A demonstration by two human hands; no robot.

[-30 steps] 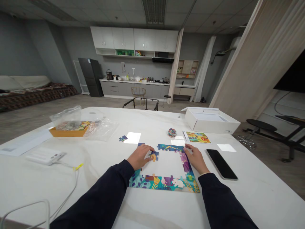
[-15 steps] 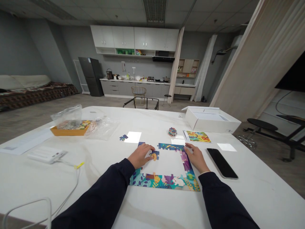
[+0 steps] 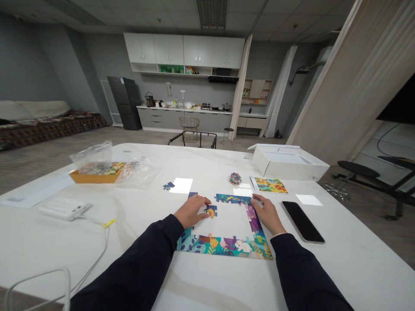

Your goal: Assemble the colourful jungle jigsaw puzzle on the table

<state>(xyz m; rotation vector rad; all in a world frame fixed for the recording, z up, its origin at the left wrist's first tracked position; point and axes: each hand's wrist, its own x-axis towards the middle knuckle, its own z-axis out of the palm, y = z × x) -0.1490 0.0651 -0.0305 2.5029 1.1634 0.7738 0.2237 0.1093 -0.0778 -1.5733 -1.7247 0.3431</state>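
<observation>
The left hand [image 3: 192, 211], grip spread, touches a puzzle piece [image 3: 213, 211]; the right hand [image 3: 266, 212], pinch unclear, seemingly steadies the border [image 3: 223, 247]

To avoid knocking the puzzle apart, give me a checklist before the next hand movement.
1. Left hand at the blue-and-orange piece: ok.
2. That piece locked into the left side: cannot tell, fingers hide it.
3. Right hand at the puzzle border's upper right corner: ok.
4. Border's top edge complete: not ok, gap near the upper left.
5. Smartphone apart from the border: ok.
</observation>
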